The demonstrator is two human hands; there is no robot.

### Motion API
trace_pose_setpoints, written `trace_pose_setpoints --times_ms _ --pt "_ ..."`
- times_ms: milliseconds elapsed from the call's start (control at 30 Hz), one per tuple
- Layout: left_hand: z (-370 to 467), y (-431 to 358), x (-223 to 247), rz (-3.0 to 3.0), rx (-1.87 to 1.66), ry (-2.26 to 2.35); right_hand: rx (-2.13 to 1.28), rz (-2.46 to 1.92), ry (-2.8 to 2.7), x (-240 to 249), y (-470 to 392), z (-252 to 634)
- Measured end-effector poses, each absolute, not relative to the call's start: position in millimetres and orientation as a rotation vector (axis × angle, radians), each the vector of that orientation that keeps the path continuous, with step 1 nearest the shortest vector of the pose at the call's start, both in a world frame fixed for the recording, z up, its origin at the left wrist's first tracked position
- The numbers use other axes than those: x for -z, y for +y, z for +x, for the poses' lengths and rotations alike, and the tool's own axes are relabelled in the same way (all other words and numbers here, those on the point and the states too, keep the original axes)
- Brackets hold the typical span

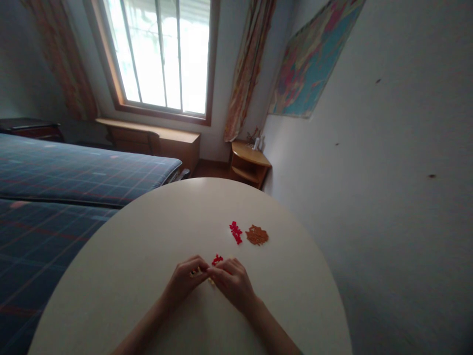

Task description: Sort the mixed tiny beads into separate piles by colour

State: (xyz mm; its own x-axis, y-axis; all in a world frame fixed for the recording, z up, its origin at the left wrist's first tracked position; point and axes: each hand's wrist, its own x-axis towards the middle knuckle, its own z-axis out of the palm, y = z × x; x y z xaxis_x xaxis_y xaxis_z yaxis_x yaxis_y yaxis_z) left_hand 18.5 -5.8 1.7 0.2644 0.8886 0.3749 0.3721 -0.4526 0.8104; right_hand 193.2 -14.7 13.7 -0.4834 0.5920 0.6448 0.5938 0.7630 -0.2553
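Observation:
My left hand [190, 274] and my right hand [233, 279] meet at the fingertips low over the table. Both have their fingers closed in a pinch; whatever is between them is too small and too covered to make out. Just beyond the fingertips lies a small cluster of red pieces [217, 259], partly hidden by my right hand. Bits of pale yellow and dark pieces [195, 271] show under my left fingers. Farther off sit a group of small red pieces [235, 232] and, to its right, a heap of small orange-brown pieces [257, 235].
The round cream table [177, 212] fills the foreground. A bed with a blue plaid cover [74, 170] stands to the left. Behind are a wooden desk [177, 135], a corner shelf [251, 154] and a window [166, 59]. A white wall [369, 207] runs along the right.

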Motion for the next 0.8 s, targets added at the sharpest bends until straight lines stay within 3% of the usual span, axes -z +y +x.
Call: trace_pose_setpoints --times_ms 333,800 --pt "18.6 -6.0 -4.6 1.996 -1.081 1.067 -0.074 -0.939 -2.117 -11.9 -14.2 190.9" --pt "-0.9 7.5 10.1 2.29 -1.153 1.336 -0.137 -1.23 -1.677 -7.8 13.6 226.5"
